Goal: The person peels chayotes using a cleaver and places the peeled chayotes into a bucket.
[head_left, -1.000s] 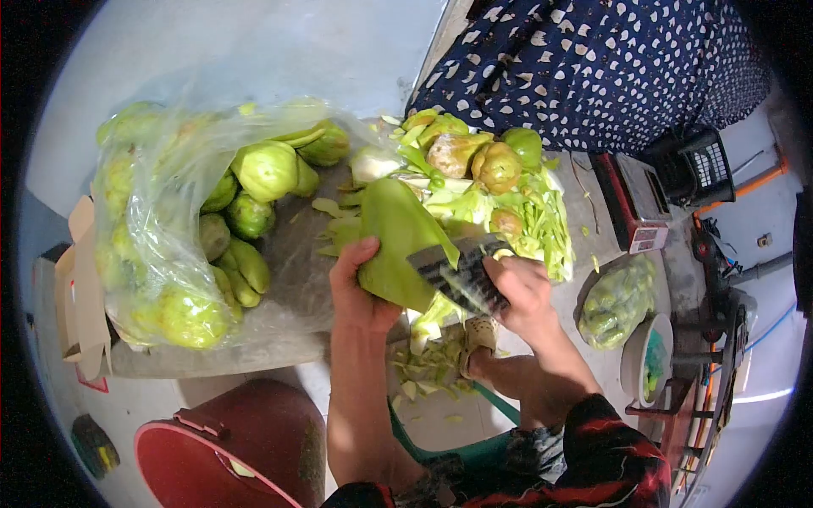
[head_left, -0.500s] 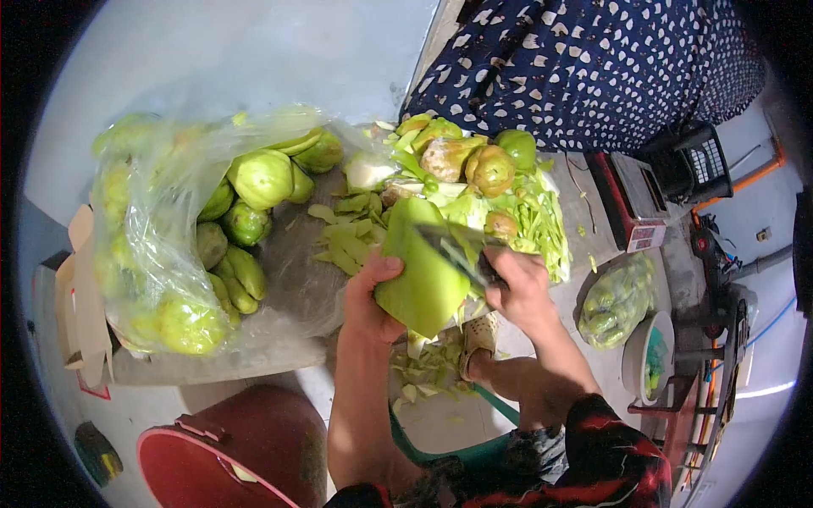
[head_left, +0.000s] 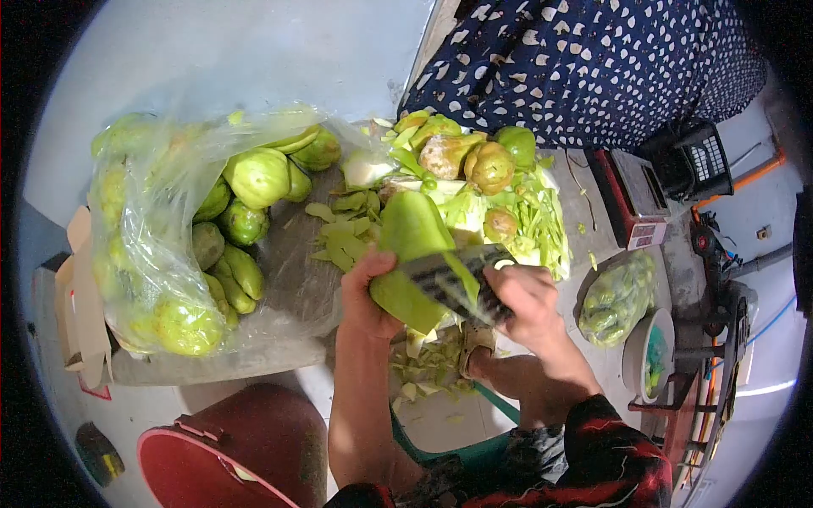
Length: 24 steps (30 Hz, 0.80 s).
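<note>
My left hand (head_left: 370, 296) grips a large, smooth pale-green chayote (head_left: 411, 224) from its near left side. In my right hand (head_left: 529, 303) is a broad, dark-bladed knife (head_left: 430, 276), its blade lying across the lower part of the chayote. A strip of green peel (head_left: 461, 279) shows on the blade. Just beyond both hands, several whole chayotes (head_left: 489, 168), some browned, rest on a heap of peelings (head_left: 542, 216). Flat green peels (head_left: 347, 241) lie left of the held chayote. My fingertips under the chayote are hidden.
A clear plastic bag (head_left: 157, 245) full of chayotes stands at the left of the table (head_left: 254, 364). Below it is a red bin (head_left: 246, 440). At the right are a red scale (head_left: 631, 199), another filled bag (head_left: 618, 300) and a white bucket (head_left: 639, 360). A person's patterned cloth (head_left: 584, 68) is opposite.
The knife has moved down and toward me along the chayote, and its broad side now faces up. My right hand has dropped slightly; my left hand keeps its hold.
</note>
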Motion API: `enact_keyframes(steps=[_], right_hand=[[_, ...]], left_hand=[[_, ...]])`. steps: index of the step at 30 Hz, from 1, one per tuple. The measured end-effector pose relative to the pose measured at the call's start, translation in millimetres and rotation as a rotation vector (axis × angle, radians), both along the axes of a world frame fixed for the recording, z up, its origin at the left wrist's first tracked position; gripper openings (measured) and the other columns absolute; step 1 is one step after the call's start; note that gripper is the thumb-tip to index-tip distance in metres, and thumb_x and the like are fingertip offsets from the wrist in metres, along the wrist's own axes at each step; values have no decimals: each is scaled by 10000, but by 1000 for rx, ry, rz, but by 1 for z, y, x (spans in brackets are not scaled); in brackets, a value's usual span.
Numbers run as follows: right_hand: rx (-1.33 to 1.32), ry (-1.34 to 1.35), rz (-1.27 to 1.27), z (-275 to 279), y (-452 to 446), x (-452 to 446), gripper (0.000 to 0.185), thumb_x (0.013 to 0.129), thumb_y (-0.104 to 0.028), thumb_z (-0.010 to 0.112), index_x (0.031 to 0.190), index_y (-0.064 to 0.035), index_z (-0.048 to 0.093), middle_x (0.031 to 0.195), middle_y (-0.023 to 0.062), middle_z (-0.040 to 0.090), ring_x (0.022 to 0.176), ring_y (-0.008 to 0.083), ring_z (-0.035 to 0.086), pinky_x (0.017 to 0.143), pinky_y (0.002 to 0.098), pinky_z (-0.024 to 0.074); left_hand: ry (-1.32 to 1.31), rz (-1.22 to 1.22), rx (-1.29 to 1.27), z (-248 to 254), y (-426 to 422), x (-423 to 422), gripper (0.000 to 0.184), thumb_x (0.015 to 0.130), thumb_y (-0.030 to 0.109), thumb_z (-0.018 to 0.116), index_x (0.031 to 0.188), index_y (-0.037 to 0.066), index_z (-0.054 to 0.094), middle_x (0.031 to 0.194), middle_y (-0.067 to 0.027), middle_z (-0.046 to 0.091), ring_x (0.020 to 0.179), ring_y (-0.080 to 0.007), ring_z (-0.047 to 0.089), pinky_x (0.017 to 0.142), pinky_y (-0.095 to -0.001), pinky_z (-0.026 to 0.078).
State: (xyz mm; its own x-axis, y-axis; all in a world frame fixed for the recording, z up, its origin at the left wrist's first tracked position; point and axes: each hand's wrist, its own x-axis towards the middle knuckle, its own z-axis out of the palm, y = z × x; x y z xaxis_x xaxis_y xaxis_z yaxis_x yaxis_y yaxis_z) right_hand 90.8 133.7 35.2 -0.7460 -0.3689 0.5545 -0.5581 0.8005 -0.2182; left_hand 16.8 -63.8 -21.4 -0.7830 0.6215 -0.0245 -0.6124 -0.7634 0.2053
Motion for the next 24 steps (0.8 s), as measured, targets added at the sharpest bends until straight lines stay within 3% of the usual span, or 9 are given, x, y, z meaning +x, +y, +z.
enact_keyframes(steps=[1, 6, 9, 12, 15, 18, 21, 23, 24], right_hand=[[-3, -5, 16, 4, -2, 2, 422, 596, -138, 701, 975, 16, 600, 664, 107, 504, 551, 298, 558, 488, 388, 450], [-33, -85, -181, -25, 8, -19, 353, 569, -12, 679, 878, -32, 510, 678, 124, 504, 583, 348, 557, 500, 418, 447], [-12, -61, -190, -27, 7, -20, 350, 570, -23, 685, 870, -40, 507, 685, 120, 520, 587, 346, 565, 507, 417, 454], [-49, -35, -216, -30, 3, -22, 287, 629, -14, 674, 852, -42, 497, 686, 128, 541, 593, 355, 571, 514, 428, 458], [-53, -156, -411, -45, 15, -37, 180, 757, -30, 658, 832, -38, 495, 668, 167, 568, 582, 387, 572, 520, 441, 460], [-220, -206, -435, -36, 17, -31, 164, 747, -18, 644, 811, -39, 494, 650, 171, 562, 568, 393, 565, 523, 436, 463], [-165, -103, -342, -28, 13, -21, 161, 705, -4, 650, 831, -23, 550, 621, 145, 558, 532, 324, 583, 524, 380, 481], [-36, 82, -146, -23, 11, -19, 247, 668, -15, 676, 911, -2, 632, 641, 121, 596, 559, 277, 639, 570, 327, 528], [-28, 136, -63, -19, 7, -18, 296, 671, -74, 712, 955, -19, 652, 647, 127, 603, 564, 292, 647, 572, 331, 538]], left_hand=[[-29, -8, 106, 1, 0, -2, 640, 774, 162, 602, 1349, -39, 406, 1183, -198, 600, 1048, -293, 639, 911, -413, 540], [0, 29, 35, -3, 2, 1, 609, 790, 156, 584, 1340, -41, 413, 1186, -202, 602, 1016, -297, 652, 890, -424, 554], [-38, -26, 90, -6, -2, -1, 591, 794, 159, 581, 1327, -44, 426, 1167, -203, 609, 995, -305, 657, 857, -453, 566], [-19, 8, 112, 2, -3, 2, 579, 795, 164, 585, 1315, -46, 438, 1151, -205, 615, 976, -313, 661, 819, -469, 576], [-5, -52, 44, -1, 1, 2, 582, 797, 177, 588, 1312, -48, 437, 1160, -207, 609, 991, -316, 655, 828, -455, 570], [45, -14, 70, -7, 2, 5, 571, 807, 191, 586, 1312, -41, 451, 1182, -201, 605, 1027, -308, 640, 876, -436, 547], [-126, 117, 93, -3, 3, 2, 567, 841, 251, 597, 1328, -9, 467, 1216, -165, 604, 1065, -294, 623, 936, -423, 512], [-148, 300, -224, -8, 6, -2, 714, 857, 485, 578, 1393, 33, 443, 1301, -165, 575, 1159, -369, 568, 1011, -508, 450], [-195, 297, -163, -12, 7, -4, 717, 879, 517, 563, 1398, 39, 440, 1335, -150, 557, 1185, -363, 558, 1041, -501, 423]])
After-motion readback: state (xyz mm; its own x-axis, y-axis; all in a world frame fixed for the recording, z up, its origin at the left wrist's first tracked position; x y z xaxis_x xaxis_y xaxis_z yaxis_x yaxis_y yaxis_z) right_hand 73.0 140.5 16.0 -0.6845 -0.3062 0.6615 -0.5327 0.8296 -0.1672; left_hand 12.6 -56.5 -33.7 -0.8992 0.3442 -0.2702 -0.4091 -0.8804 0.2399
